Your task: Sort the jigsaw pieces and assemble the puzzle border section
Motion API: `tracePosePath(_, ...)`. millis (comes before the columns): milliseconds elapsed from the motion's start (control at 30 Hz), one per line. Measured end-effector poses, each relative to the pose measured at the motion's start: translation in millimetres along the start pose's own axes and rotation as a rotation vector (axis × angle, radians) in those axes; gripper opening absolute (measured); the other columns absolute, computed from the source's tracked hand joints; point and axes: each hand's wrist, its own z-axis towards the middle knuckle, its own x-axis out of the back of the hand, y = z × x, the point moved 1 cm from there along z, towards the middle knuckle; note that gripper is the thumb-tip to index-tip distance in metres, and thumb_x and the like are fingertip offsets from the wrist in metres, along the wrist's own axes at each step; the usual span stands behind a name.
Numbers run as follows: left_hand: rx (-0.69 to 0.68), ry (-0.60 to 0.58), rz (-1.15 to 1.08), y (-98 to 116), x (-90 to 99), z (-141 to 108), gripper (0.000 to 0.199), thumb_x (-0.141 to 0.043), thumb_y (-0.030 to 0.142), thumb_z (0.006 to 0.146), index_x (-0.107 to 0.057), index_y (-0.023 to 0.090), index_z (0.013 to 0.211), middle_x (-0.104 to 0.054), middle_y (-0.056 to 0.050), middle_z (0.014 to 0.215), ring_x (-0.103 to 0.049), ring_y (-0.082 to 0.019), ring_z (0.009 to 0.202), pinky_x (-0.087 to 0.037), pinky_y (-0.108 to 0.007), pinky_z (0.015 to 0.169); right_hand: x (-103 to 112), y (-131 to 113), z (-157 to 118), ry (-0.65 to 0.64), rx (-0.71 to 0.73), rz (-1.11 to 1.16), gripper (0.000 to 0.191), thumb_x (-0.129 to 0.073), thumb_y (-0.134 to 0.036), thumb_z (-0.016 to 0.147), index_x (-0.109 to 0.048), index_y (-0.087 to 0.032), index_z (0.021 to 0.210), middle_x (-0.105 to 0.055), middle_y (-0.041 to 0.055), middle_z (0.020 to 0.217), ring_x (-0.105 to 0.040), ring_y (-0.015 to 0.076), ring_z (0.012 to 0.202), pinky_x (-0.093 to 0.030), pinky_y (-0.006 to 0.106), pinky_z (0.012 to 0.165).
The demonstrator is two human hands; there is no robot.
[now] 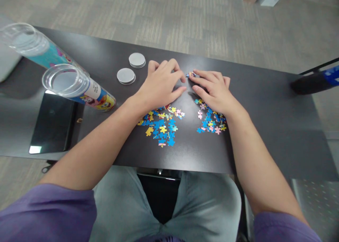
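My left hand rests over the dark table, its fingers bent and apart, with nothing between them. Below its wrist spreads a loose group of jigsaw puzzle pieces, mostly blue and yellow with some pink. My right hand lies across from it with the fingers spread. Its fingertips touch a small clump of puzzle pieces near the table's far side. A second group of blue, pink and yellow pieces lies below the right palm and is partly hidden by it.
Two clear tubes with cartoon prints, a nearer one and a farther one, stand at the left. Stacked silver lids and more lids lie beside them. A black glossy tablet-like device rests on the table at left.
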Motion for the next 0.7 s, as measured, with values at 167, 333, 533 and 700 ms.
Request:
tracePosePath(167, 0.114, -0.023, 0.032, -7, 1.7, 1, 0.052, -0.077, 0.046, 0.123, -0.084, 0.024, 0.169, -0.073, -0.025, 0.174, -0.067, -0.053, 0.162, -0.041, -0.075, 0.139, 0, 1, -1, -0.016, 0.049, 0.019, 0.068, -0.045, -0.083, 0.132, -0.087, -0.051, 0.175, -0.070, 0.0038, 0.198, -0.058, 0.0541, 0.176, -0.044, 0.083, 0.136)
tracePosePath(333, 0.096, -0.087, 0.029, -5, 0.5, -2, 0.058, -0.081, 0.051, 0.122, -0.082, 0.028, 0.175, -0.069, -0.026, 0.179, -0.064, -0.055, 0.166, -0.041, -0.076, 0.141, 3, -5, -3, -0.036, 0.080, 0.011, 0.063, -0.049, -0.082, 0.132, -0.092, -0.051, 0.165, -0.071, 0.0033, 0.195, -0.059, 0.0545, 0.173, -0.043, 0.083, 0.136)
tracePosePath(533, 0.120, -0.024, -0.014, -10, 1.2, 2, 0.041, -0.067, 0.036, 0.126, -0.093, 0.030, 0.157, -0.076, -0.020, 0.165, -0.069, -0.048, 0.156, -0.043, -0.077, 0.138, 10, -12, -2, 0.031, -0.026, 0.018, 0.062, -0.049, -0.079, 0.132, -0.084, -0.049, 0.172, -0.079, 0.0081, 0.184, -0.065, 0.0542, 0.166, -0.049, 0.082, 0.133)
tracePosePath(700, 0.026, 0.027, -0.051, -16, -1.1, 2, 0.044, -0.062, 0.030, 0.125, -0.103, 0.038, 0.139, -0.082, -0.015, 0.150, -0.069, -0.045, 0.145, -0.041, -0.081, 0.134, 13, -11, -1, 0.017, -0.088, 0.033, 0.059, -0.054, -0.072, 0.130, -0.079, -0.046, 0.177, -0.079, 0.0071, 0.187, -0.064, 0.0516, 0.172, -0.048, 0.080, 0.138)
